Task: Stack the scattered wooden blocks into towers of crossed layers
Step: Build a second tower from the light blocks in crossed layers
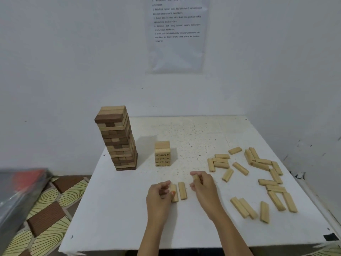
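Note:
A tall tower (118, 137) of light and dark crossed layers stands at the table's back left. To its right stands a short light-wood tower (162, 153). Near the front, two light blocks lie side by side: my left hand (160, 194) curls its fingers on the left block (174, 194), while the right block (182, 190) lies free beside it. My right hand (203, 183) hovers just right of them, pinching one small block (195, 177) at its fingertips. Several loose blocks (258, 178) are scattered over the right half of the table.
The white table (114, 215) ends at a wall behind. A printed sheet (177, 34) hangs on that wall. Patterned floor (46, 209) and a grey-red object (16, 189) lie to the left.

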The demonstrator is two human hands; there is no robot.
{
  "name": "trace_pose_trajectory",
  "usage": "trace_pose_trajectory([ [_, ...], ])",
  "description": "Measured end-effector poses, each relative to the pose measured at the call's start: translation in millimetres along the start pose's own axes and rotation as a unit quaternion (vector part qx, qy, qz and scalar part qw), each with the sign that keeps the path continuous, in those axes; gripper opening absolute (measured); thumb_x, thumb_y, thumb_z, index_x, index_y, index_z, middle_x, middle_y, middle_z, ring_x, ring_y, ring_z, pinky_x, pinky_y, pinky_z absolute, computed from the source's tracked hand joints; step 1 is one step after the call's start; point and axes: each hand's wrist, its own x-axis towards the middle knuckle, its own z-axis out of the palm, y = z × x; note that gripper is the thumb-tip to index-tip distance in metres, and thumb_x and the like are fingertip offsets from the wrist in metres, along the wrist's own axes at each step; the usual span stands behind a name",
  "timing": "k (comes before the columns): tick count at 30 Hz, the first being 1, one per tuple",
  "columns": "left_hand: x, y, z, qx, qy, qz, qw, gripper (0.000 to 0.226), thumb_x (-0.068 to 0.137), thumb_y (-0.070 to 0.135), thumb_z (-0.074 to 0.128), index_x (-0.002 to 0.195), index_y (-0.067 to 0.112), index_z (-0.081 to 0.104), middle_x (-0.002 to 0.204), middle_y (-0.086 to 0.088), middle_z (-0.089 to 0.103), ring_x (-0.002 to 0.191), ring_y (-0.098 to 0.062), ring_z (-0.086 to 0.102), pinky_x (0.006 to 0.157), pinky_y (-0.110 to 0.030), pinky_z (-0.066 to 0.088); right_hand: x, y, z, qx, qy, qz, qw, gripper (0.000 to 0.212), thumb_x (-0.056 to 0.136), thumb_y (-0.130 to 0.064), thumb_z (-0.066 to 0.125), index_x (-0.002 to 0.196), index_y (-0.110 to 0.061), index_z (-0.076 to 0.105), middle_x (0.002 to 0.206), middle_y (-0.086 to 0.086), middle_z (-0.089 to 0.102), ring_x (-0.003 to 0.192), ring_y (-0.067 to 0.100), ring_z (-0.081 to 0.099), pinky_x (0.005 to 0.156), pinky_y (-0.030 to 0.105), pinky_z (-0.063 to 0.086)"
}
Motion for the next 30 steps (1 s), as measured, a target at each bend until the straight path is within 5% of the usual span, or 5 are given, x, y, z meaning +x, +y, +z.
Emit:
trace_pose_trajectory([
  [5,-1,1,2,0.009,-0.009,0.014,1.000,0.031,0.087,-0.003,0.063,0.109,0.019,0.064,0.104,-0.004,0.061,0.088,-0.009,0.057,0.071,-0.005,0.045,-2,7,-11,-0.033,0.038,-0.011,0.999,0.021,0.089,-0.006,0.065,0.109,-0.012,0.070,0.087,-0.005,0.062,0.081,0.001,0.056,0.064,0.001,0.042],
  [16,-2,-5,-6,0.004,-0.059,0.045,0.997,0.033,0.084,-0.002,0.068,0.108,0.020,0.066,0.107,-0.001,0.062,0.087,0.004,0.059,0.077,-0.009,0.046,1,17,-6,-0.094,0.029,-0.023,0.995,0.023,0.077,-0.019,0.081,0.097,-0.010,0.074,0.066,-0.003,0.059,0.060,0.004,0.054,0.058,0.009,0.043],
  [21,0,-9,-12,-0.003,-0.093,0.057,0.994,0.037,0.085,0.004,0.070,0.116,0.025,0.062,0.116,0.003,0.062,0.095,0.007,0.058,0.080,-0.010,0.047,2,16,-15,-0.072,-0.020,-0.024,0.997,0.024,0.086,-0.018,0.072,0.109,-0.021,0.065,0.078,-0.003,0.060,0.064,0.003,0.053,0.062,0.010,0.044],
  [26,9,-8,-24,0.074,-0.169,0.107,0.977,0.070,0.071,0.027,0.086,0.131,0.036,0.050,0.126,0.024,0.051,0.111,0.013,0.046,0.086,-0.008,0.042,7,17,-35,-0.135,-0.167,-0.103,0.971,0.065,0.078,-0.015,0.079,0.130,-0.041,0.049,0.120,-0.019,0.055,0.100,0.004,0.053,0.082,0.016,0.047],
  [30,17,-9,-21,0.135,-0.199,0.146,0.960,0.081,0.068,0.030,0.087,0.136,0.039,0.044,0.125,0.021,0.053,0.114,0.011,0.042,0.086,-0.005,0.036,15,15,-35,-0.169,-0.213,-0.143,0.952,0.078,0.072,-0.017,0.083,0.134,-0.044,0.046,0.122,-0.021,0.058,0.105,-0.001,0.052,0.087,0.015,0.045],
])
